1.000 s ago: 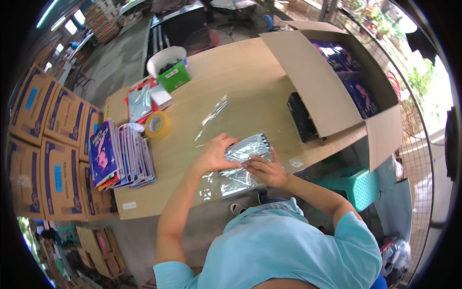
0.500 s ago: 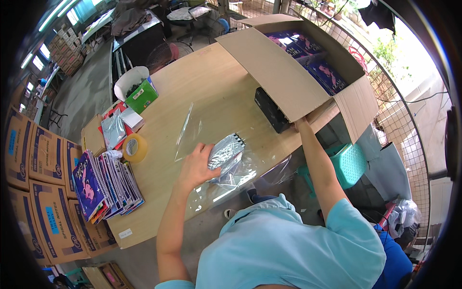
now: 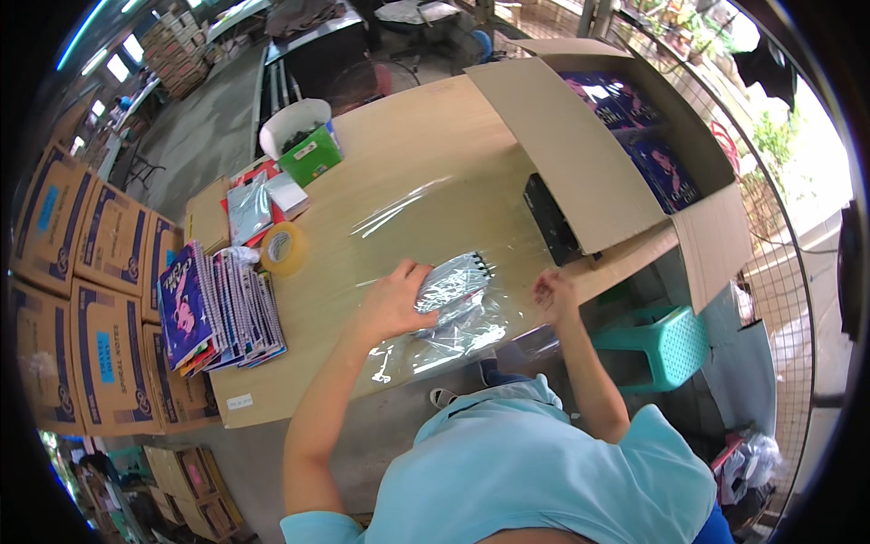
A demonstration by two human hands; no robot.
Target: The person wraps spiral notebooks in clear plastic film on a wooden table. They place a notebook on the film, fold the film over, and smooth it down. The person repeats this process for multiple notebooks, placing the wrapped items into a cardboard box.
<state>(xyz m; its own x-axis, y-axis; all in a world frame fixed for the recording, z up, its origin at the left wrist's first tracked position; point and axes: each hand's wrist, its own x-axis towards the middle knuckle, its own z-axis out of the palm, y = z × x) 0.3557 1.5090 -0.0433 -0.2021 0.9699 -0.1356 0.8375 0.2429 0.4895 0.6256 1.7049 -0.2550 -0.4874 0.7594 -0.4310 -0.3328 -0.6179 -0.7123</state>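
My left hand is closed around a spiral notebook with a black coil at its far end, lying near the table's front edge. Clear plastic wrap covers it, and the loose, shiny film spreads around it over the table. My right hand hovers by the front edge, right of the notebook, with its fingers curled together; whatever may be between them is too small to make out. Just beyond this hand, a black box stands partly beneath the flap of an open carton.
Purple-covered notebooks fill the carton. At the table's left sit a pile of spiral notebooks, a tape roll and a green-and-white container. Stacked cartons stand left of the table; a turquoise stool is at right.
My right hand has come out from under the carton flap and moved left toward the notebook. My left hand keeps its hold. The view has shifted, so the table appears farther right.
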